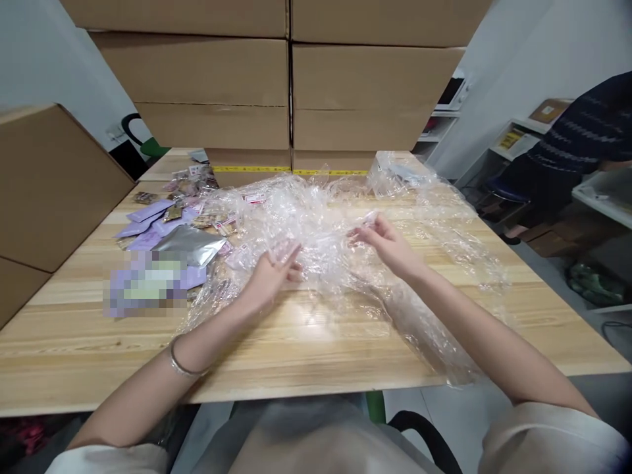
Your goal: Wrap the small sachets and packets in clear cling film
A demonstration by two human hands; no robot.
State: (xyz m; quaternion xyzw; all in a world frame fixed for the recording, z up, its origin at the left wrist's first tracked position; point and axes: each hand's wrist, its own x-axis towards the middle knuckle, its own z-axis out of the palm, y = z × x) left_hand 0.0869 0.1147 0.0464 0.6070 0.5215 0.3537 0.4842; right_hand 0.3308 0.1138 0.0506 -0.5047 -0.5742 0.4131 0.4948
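A big heap of crumpled clear plastic bags (pixel 320 224) covers the middle of the wooden table (pixel 306 355). My left hand (pixel 271 273) reaches into the heap with its fingers closed on a small clear bag (pixel 284 250). My right hand (pixel 382 240) is raised over the heap, its fingertips pinching another small clear bag (pixel 368 218). A silver bangle (pixel 184 362) sits on my left wrist.
Purple and silver foil pouches (pixel 170 240) and small packets lie at the left of the table. Stacked cardboard boxes (pixel 289 85) stand behind it, another box (pixel 44 191) at far left. A person in a dark striped sleeve (pixel 582 138) stands by shelves at right.
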